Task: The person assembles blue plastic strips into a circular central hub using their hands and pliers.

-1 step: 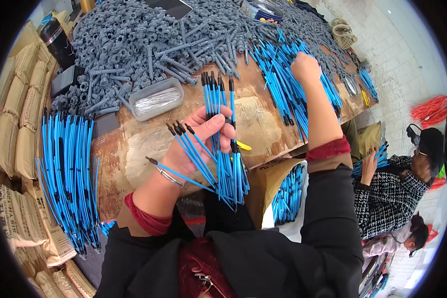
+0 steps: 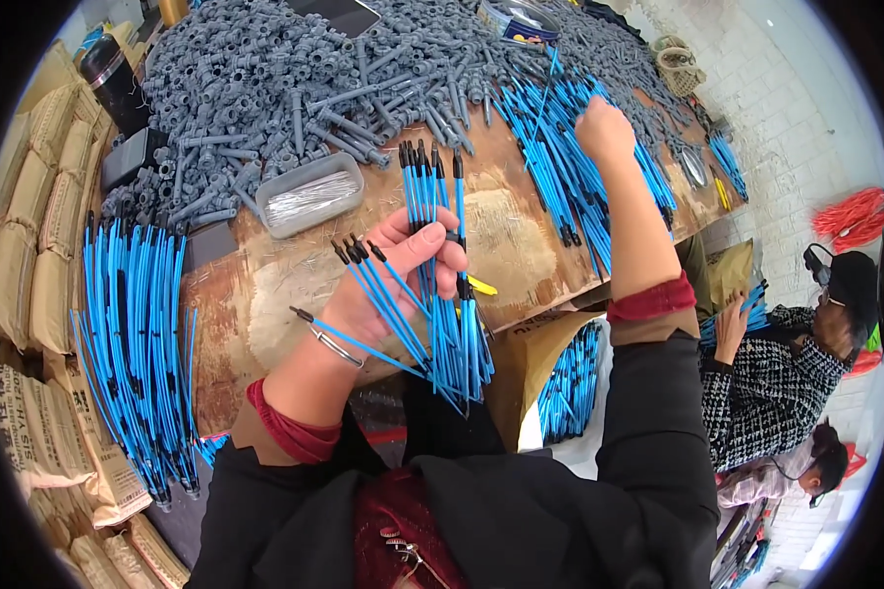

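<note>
My left hand (image 2: 403,260) is closed around a bunch of thin blue rods (image 2: 447,339) with black end caps. Most of them stand upright between thumb and fingers, while several fan out to the left across the palm and wrist. My right hand (image 2: 606,131), fingers curled, is at a heap of similar blue rods (image 2: 570,162) on the right of the table. Its fingertips are mostly hidden behind the hand, so what they grip cannot be made out. A yellow-handled tool (image 2: 481,286) shows partly behind the left hand's bunch.
Grey plastic fittings (image 2: 236,88) cover the table's far side. Nearer are a tray of thin metal pins (image 2: 312,201) and, at left, a large blue rod stack (image 2: 133,344). A bag of blue rods (image 2: 570,383) stands below the edge. Another person (image 2: 776,383) is at right.
My right hand has shifted very slightly at the heap, and a blue rod beside it lies at a different angle. The left hand keeps its place.
</note>
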Available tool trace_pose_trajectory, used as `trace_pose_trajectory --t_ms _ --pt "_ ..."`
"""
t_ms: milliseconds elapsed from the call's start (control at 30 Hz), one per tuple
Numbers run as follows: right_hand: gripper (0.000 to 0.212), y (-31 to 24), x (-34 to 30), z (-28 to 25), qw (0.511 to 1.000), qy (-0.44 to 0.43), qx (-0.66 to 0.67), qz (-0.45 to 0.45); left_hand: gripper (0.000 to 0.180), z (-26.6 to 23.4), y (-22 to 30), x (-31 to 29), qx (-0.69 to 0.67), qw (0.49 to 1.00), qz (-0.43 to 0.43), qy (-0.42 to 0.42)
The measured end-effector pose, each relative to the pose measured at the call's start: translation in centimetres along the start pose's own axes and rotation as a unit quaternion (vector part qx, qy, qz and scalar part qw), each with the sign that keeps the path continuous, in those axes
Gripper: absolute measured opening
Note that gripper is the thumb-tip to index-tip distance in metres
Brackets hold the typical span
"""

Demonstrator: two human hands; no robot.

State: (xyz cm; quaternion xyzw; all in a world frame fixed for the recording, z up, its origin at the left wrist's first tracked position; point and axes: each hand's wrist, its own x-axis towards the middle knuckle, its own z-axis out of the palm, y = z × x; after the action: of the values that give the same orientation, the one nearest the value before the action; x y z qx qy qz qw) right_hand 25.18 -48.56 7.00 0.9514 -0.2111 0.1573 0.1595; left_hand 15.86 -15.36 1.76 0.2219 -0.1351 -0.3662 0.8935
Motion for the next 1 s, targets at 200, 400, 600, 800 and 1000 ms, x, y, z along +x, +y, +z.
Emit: trace_pose_trajectory --t_ms 200,400,600,800,1000 --pt "0.032 -1.4 -5.6 -11.6 0.926 0.134 0.337 -0.106 0.019 -0.8 -0.3 0.5 0.016 1.000 -0.012 0.006" --pt "0.022 -3.3 -15.6 -17.0 0.702 -0.303 0.598 -0.242 0.021 -0.7 0.4 0.0 -0.024 0.999 0.009 -0.035" --pt "0.022 -6.2 -20.9 -12.1 0.846 -0.224 0.419 -0.241 0.024 -0.5 0.2 -0.2 0.014 0.995 0.055 -0.086" --pt "0.026 -5.8 -18.6 -10.3 0.786 -0.253 0.469 -0.314 0.025 -0.5 0.7 0.0 0.014 0.997 0.074 0.015" --pt "0.022 -0.7 -7.2 1.5 0.961 0.149 0.222 -0.068 0.030 -0.3 0.0 0.3 -0.007 0.995 0.083 -0.060"
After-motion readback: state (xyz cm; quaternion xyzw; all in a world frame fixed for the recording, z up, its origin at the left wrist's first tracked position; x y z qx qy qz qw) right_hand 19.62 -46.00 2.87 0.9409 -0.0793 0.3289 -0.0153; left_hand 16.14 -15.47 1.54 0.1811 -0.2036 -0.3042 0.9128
